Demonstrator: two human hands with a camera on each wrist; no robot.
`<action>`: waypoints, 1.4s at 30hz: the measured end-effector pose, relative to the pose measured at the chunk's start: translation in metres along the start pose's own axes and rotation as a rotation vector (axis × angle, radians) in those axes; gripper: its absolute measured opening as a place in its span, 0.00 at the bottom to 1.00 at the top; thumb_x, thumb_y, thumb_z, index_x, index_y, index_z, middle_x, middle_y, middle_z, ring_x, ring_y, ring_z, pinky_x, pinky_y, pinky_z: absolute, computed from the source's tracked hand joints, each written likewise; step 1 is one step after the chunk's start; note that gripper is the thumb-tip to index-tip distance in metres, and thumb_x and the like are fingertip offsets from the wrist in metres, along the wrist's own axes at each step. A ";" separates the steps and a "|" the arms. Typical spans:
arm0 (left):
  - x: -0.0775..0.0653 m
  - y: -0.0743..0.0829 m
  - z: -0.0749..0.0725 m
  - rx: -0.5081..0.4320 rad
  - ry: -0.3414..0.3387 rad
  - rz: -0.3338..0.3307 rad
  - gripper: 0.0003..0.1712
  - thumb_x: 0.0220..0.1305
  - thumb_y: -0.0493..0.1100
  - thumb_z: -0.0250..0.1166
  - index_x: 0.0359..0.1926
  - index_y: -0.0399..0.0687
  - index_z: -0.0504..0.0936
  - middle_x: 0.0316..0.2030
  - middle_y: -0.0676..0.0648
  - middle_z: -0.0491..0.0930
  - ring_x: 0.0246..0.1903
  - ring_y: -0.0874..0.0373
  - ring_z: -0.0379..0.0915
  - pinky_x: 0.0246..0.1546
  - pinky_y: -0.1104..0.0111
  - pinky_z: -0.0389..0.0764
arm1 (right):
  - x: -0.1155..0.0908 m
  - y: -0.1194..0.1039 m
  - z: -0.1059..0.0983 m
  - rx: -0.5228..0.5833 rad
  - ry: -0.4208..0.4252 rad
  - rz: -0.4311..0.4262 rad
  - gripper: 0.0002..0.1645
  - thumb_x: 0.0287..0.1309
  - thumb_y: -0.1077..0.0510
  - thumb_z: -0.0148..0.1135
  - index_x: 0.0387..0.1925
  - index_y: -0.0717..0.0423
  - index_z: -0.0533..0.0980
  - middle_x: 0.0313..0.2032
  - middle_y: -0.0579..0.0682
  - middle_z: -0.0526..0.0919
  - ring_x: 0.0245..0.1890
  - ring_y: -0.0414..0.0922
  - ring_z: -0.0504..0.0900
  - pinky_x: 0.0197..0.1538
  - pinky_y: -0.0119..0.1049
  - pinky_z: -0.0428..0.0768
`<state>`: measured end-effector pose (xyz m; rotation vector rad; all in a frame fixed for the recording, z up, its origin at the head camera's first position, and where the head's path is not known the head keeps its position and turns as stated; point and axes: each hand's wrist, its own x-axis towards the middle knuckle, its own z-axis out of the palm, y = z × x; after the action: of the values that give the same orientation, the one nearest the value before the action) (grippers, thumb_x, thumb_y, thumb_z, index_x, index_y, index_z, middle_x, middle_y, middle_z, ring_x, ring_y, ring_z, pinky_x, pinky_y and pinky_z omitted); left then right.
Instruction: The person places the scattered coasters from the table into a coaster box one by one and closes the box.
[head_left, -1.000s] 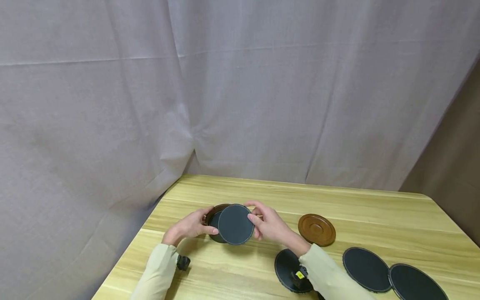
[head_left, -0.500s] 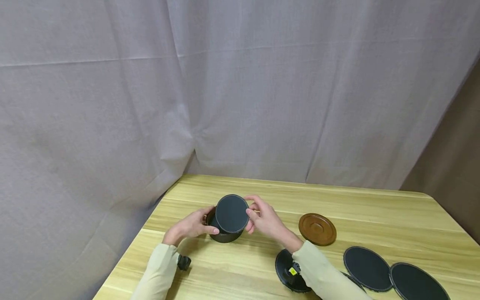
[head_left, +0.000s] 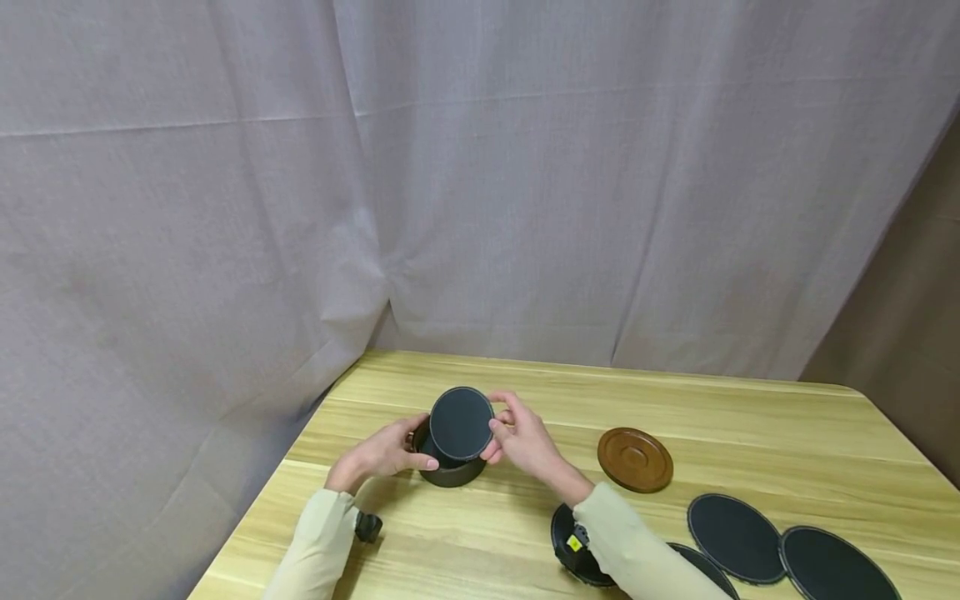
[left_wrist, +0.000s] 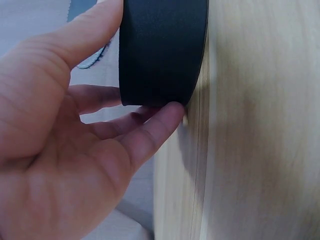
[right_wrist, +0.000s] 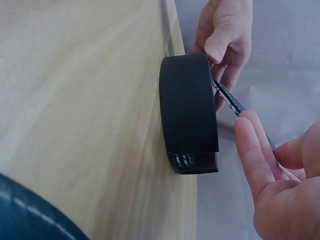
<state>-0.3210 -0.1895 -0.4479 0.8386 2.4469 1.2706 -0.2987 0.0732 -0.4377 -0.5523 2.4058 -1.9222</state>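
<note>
My left hand point(head_left: 382, 450) grips the side of a round black coaster holder point(head_left: 452, 477), thumb at the rim and fingers around the outer wall. That holder point(left_wrist: 162, 55) sits on the table in the left wrist view. Between thumb and fingers, my right hand point(head_left: 525, 437) pinches a round black coaster point(head_left: 461, 423) by its right edge. The coaster is tilted over the holder's opening. In the right wrist view its lower edge point(right_wrist: 227, 95) lies close to the holder's rim. Stitched edges of coasters point(right_wrist: 184, 160) show through a notch in the holder's wall.
A brown round wooden lid-like disc point(head_left: 635, 460) lies to the right of my hands. Several black coasters, such as one point(head_left: 735, 537) at the right, lie on the wooden table point(head_left: 480, 550). My right sleeve partly covers another coaster point(head_left: 573, 554). A grey curtain point(head_left: 495, 183) hangs behind.
The coaster in my right hand has moved slightly left and away from me, from in front of the holder to over its opening. My left hand stays on the holder.
</note>
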 end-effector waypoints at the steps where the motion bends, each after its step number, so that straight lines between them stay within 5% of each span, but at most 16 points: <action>1: 0.000 0.000 0.000 0.001 0.000 0.000 0.46 0.58 0.44 0.72 0.73 0.40 0.60 0.60 0.38 0.74 0.55 0.48 0.73 0.56 0.53 0.76 | 0.000 0.001 0.001 0.001 -0.002 0.002 0.26 0.68 0.70 0.50 0.65 0.56 0.64 0.36 0.64 0.84 0.22 0.56 0.86 0.31 0.55 0.84; 10: 0.000 0.001 0.000 -0.008 -0.004 -0.009 0.46 0.59 0.43 0.72 0.73 0.36 0.59 0.61 0.36 0.74 0.57 0.46 0.73 0.57 0.51 0.76 | 0.001 0.007 0.007 0.002 -0.018 0.025 0.25 0.69 0.68 0.51 0.66 0.57 0.64 0.42 0.66 0.84 0.24 0.53 0.87 0.32 0.52 0.85; 29: -0.001 0.003 0.001 0.055 0.031 -0.060 0.49 0.59 0.44 0.72 0.74 0.33 0.55 0.63 0.34 0.72 0.59 0.44 0.73 0.58 0.51 0.76 | 0.003 0.010 0.016 0.030 -0.102 0.058 0.26 0.68 0.69 0.52 0.65 0.63 0.62 0.38 0.68 0.84 0.26 0.53 0.88 0.35 0.51 0.86; 42: -0.001 0.002 0.002 0.038 0.025 -0.054 0.47 0.60 0.42 0.71 0.73 0.31 0.56 0.61 0.34 0.74 0.58 0.43 0.74 0.57 0.51 0.76 | 0.005 0.010 0.009 -0.202 -0.103 0.025 0.24 0.64 0.66 0.59 0.62 0.62 0.70 0.27 0.59 0.82 0.13 0.40 0.78 0.19 0.40 0.82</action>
<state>-0.3183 -0.1876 -0.4474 0.7658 2.5023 1.2267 -0.3038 0.0653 -0.4480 -0.6083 2.5427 -1.6096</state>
